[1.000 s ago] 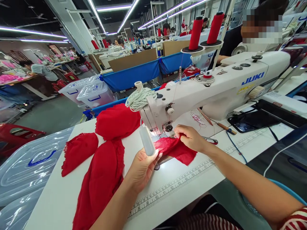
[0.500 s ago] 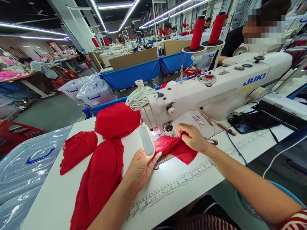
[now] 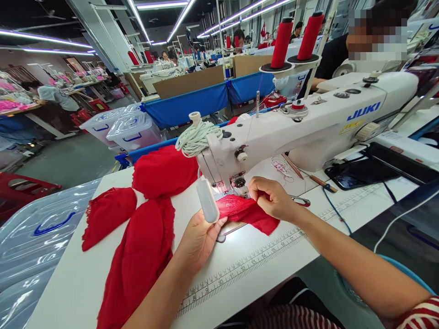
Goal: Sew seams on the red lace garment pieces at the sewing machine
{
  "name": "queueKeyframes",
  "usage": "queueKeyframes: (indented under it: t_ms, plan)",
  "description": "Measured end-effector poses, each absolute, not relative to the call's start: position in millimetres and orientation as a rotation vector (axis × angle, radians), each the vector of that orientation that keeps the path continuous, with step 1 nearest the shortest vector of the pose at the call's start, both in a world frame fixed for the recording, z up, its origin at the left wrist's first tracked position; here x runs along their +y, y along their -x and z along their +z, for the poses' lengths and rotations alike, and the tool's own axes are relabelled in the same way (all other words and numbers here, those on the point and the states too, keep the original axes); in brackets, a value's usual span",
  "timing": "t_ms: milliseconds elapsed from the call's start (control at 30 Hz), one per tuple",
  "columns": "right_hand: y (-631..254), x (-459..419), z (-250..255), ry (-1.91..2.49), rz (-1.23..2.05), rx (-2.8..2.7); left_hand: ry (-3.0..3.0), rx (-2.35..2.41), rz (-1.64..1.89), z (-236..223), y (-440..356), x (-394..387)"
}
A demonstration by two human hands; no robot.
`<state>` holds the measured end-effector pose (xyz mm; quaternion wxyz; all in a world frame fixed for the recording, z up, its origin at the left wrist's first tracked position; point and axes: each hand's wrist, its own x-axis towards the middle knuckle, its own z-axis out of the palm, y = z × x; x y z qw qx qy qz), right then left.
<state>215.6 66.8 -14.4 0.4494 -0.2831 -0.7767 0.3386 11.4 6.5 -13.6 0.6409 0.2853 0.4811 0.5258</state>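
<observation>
A piece of red lace-edged fabric (image 3: 240, 208) stretches between my two hands in front of the sewing machine (image 3: 291, 123), its upper edge close to the needle area. My left hand (image 3: 202, 237) pinches the fabric's left end, its fingertips partly behind a white lamp-like block (image 3: 208, 201) on the machine. With curled fingers, my right hand (image 3: 270, 196) grips the fabric's right end, and a loose corner hangs below onto the table. The machine's light falls on the lace. Whether the needle touches the fabric cannot be made out.
Several red fabric pieces (image 3: 140, 260) lie on the white table (image 3: 68, 292) at left. A printed ruler (image 3: 240, 274) runs along the front. Scissors (image 3: 301, 201), a wooden-handled tool (image 3: 322, 183) and a black phone (image 3: 360, 173) lie at right. A co-worker (image 3: 329, 64) sits behind the machine.
The whole view has shifted slightly, so things appear a little further left. Both hands keep their hold on the red fabric, with hardly any movement relative to the machine.
</observation>
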Motion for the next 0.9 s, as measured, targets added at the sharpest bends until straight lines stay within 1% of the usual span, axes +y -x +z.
queueKeyframes:
  t_ms: [400, 567, 833, 900]
  plan:
    - [-217, 67, -14, 0.781, 0.856, -1.882, -0.557, 1.032, 1.244, -13, -12, 8]
    - [-217, 67, -12, 0.830, 0.867, -1.860, -0.629, 1.091, 1.177, -5, -17, 5]
    - [-217, 72, -18, 1.001, 0.732, -1.851, -0.641, 1.059, 1.133, 0, -20, 0]
    - [-216, 73, -20, 1.011, 0.649, -1.867, -0.624, 1.060, 1.131, -2, -20, 0]
